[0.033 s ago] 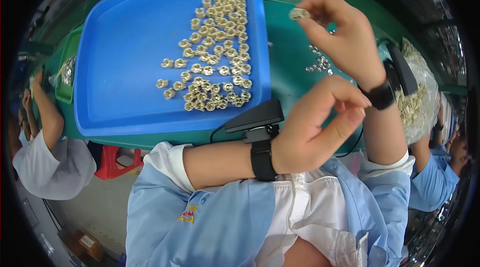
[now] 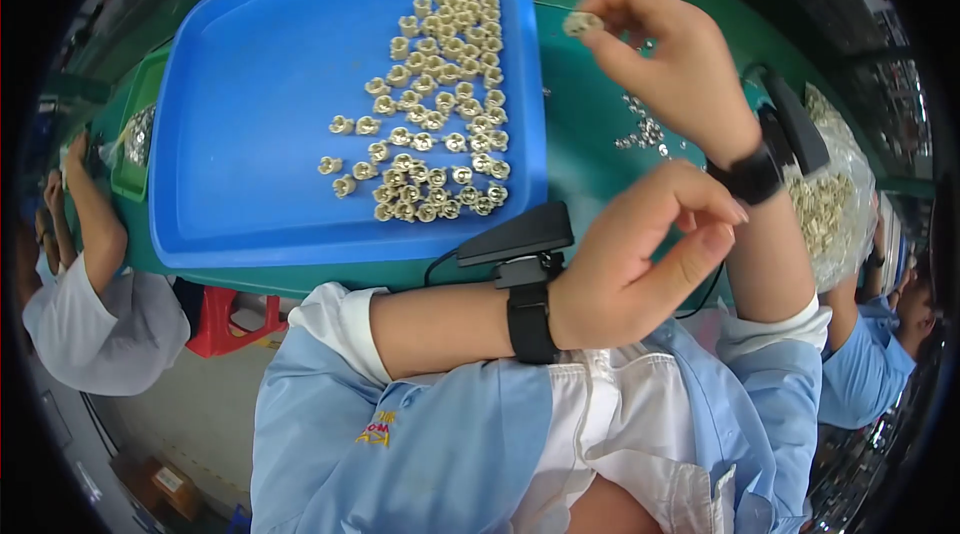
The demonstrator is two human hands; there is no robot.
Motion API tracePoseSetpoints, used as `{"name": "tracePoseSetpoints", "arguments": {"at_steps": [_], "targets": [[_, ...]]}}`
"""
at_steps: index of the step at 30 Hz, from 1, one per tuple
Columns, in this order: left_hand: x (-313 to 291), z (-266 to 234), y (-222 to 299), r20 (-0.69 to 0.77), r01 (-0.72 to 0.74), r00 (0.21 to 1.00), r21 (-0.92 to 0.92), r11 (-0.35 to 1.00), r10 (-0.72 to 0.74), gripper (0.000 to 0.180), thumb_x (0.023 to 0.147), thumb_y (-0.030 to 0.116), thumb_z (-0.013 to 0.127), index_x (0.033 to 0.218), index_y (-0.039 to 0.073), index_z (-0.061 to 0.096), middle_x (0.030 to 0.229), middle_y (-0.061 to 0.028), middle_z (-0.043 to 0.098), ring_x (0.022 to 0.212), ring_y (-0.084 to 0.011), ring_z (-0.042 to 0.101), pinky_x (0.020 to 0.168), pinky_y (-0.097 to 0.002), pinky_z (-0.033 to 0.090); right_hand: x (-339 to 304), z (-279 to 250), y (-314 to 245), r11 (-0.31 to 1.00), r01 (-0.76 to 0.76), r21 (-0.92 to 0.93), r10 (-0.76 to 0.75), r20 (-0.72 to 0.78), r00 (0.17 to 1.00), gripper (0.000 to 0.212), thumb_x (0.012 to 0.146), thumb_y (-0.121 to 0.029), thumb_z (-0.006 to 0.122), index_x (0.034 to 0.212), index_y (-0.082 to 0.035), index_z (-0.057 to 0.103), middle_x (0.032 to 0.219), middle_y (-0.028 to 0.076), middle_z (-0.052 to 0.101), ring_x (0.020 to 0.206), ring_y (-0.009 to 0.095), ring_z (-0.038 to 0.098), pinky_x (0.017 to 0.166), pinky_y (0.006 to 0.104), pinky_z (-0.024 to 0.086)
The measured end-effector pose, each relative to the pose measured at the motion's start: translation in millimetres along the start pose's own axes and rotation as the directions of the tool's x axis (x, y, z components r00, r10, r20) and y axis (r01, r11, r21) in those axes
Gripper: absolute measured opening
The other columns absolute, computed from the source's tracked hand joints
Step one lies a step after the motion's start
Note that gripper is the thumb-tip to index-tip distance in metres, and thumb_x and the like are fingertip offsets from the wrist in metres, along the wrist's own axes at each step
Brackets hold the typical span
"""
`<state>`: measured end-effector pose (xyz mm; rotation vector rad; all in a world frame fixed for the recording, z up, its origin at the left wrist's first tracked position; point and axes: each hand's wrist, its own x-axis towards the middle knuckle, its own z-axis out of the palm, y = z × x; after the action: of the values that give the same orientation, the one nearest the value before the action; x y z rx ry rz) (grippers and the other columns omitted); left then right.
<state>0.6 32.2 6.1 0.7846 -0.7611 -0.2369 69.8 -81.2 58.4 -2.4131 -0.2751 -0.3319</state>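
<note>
My right hand (image 2: 672, 69) is raised over the green table, past the right rim of the blue tray. Between its thumb and index finger it pinches a small cream ring-shaped plastic part (image 2: 582, 25). Closer to my body, my left hand (image 2: 635, 259) hovers with curled fingers, thumb and index tips drawn together. Anything in that pinch is too small or hidden to make out. Many similar cream parts (image 2: 450, 44) fill the right side of the blue tray (image 2: 250, 84), some showing shiny metal inside. Small shiny metal pieces (image 2: 648, 130) lie scattered on the table below my right hand.
A clear plastic bag (image 2: 825, 214) of cream parts stands to the right, by my right forearm. At the left, a green tray (image 2: 128, 179) holds a bag of shiny pieces. A red stool (image 2: 222, 324) is below the table. Other people sit on both sides.
My right hand has shifted slightly left and away from me with the cream plastic part. My left hand stays almost where it was, and the tray appears slightly further right in view.
</note>
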Motion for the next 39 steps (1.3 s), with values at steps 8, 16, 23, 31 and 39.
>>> {"name": "tracePoseSetpoints", "arguments": {"at_steps": [8,16,23,31,39], "targets": [[-3,5,5,-0.01,0.156,0.987,-0.128,0.979,-0.159,0.01,0.089,0.007,0.048,0.098,0.003,0.046,0.087,-0.0018,0.048,0.077,-0.0059,0.045,0.07,-0.0203,0.038,105,51,13,0.986,0.133,-0.103,-0.129,0.045,0.991,0.022,0.071,-0.019,0.062,0.084,-0.001,0.064,0.083,0.02,0.061,0.078,0.029,0.06,0.071,0.0325,0.047],[-2,6,6,0.022,0.261,0.964,-0.259,0.93,-0.265,0.009,0.09,0.008,0.047,0.098,0.004,0.047,0.086,0.0007,0.047,0.076,-0.0045,0.044,0.07,-0.0194,0.038,138,74,35,0.982,0.04,-0.182,-0.024,0.088,0.996,0.02,0.071,-0.016,0.06,0.082,0.001,0.064,0.076,0.017,0.062,0.071,0.028,0.061,0.065,0.0331,0.048],[0,5,4,0.026,0.297,0.954,-0.242,0.924,-0.3,0.01,0.09,0.009,0.047,0.099,0.004,0.046,0.086,0.0006,0.047,0.076,-0.0047,0.044,0.07,-0.0193,0.038,129,64,41,0.999,-0.044,-0.03,0.046,0.081,0.996,0.021,0.074,-0.016,0.059,0.084,0.002,0.063,0.074,0.017,0.062,0.065,0.023,0.06,0.061,0.0301,0.048],[2,-3,-3,-0.129,0.374,0.904,-0.222,0.9,-0.407,0.014,0.09,0.009,0.047,0.102,0.003,0.045,0.087,-0.0011,0.049,0.08,-0.0059,0.047,0.072,-0.0202,0.039,18,-28,35,1.0,-0.007,0.013,0.007,-0.008,1.0,0.019,0.084,-0.016,0.057,0.095,0.0,0.06,0.081,-0.001,0.06,0.075,0.006,0.052,0.068,0.018,0.042],[1,2,-15,0.011,0.58,0.814,0.028,0.814,-0.581,0.017,0.09,0.009,0.048,0.105,0.003,0.045,0.089,-0.0017,0.052,0.082,-0.0068,0.049,0.074,-0.0209,0.039,-152,-102,59,0.83,-0.536,-0.154,0.493,-0.248,0.834,0.018,0.085,-0.016,0.057,0.094,0.0,0.06,0.079,0.002,0.059,0.07,0.007,0.052,0.064,0.0208,0.042]]}}
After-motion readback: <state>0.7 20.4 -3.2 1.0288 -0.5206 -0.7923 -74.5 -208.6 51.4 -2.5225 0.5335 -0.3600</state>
